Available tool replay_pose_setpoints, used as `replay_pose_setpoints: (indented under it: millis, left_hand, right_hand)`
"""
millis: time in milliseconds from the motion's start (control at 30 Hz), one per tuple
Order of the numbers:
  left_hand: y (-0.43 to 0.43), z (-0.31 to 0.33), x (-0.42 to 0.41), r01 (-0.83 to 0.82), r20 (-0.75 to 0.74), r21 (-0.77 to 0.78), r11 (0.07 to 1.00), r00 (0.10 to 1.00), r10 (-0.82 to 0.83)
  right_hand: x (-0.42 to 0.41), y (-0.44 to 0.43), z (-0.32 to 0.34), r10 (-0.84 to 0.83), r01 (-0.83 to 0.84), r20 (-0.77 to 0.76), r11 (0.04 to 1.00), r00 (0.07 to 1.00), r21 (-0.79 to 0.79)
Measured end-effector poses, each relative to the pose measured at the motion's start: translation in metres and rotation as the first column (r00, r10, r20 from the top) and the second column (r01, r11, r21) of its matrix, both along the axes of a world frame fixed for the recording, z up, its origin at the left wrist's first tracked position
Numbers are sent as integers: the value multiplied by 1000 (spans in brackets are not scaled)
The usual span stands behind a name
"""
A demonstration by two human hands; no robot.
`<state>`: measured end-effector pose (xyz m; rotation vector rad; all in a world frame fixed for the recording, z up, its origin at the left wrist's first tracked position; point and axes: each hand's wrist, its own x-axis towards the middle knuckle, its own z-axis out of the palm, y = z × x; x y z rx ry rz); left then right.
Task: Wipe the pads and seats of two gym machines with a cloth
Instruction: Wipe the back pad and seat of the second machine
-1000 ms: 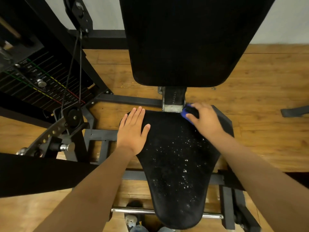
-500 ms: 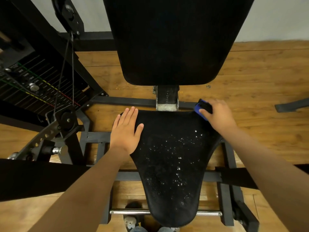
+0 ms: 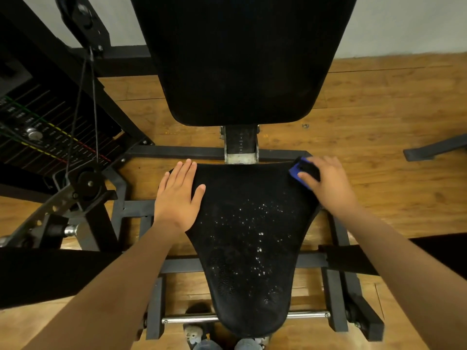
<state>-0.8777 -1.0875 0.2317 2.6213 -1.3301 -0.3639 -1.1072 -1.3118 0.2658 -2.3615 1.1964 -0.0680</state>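
Cloth — blue and black — sits on the seat at two o'clock, gripped by the right hand; left hand lies flat, fingers straight, at ten o'clock; droplets speckle the middle.

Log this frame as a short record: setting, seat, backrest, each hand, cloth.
setting: gym machine on a wooden floor, weight stack to the left
seat: black, white droplets scattered over its middle
backrest: black pad beyond the seat
left hand: flat on the seat's far left corner, holds nothing
right hand: grips the cloth at the seat's far right corner
cloth: blue, mostly under the fingers, on the seat edge
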Motion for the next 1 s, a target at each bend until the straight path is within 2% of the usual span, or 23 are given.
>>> replay_pose_setpoints:
  millis: [100,200,400,500,567,700,800,1000]
  left_hand:
    - [-1,0,-1,2,-2,3,1000,1000,-2]
    - [-1,0,-1,-1,-10,0,1000,1000,1]
    - [-1,0,-2,4,-16,0,1000,1000,-4]
    - [0,0,-2,6,-11,6,1000,1000,-6]
    - [0,0,-2,3,-13,3,1000,1000,-3]
    - [-1,0,-1,2,-6,11,1000,1000,-2]
    - [-1,0,0,5,-25,14,1000,1000,-5]
    - [-4,8,3,29,-99,113,993,995,-18]
  right_hand:
    - [5,-19,-6,-120,120,-16,993,993,6]
    - [9,-7,-5,-156,156,18,988,988,-17]
    - [-3,45,1,92,-95,67,995,993,40]
    - [-16,44,1,152,-158,77,984,985,83]
    - [-22,30,0,122,-126,59,989,991,77]
    - [-21,-8,-5,-58,57,22,998,998,28]
    - [-15,-28,-12,-140,140,5,988,990,61]
    - [-12,-23,-16,-176,177,-22,982,984,68]
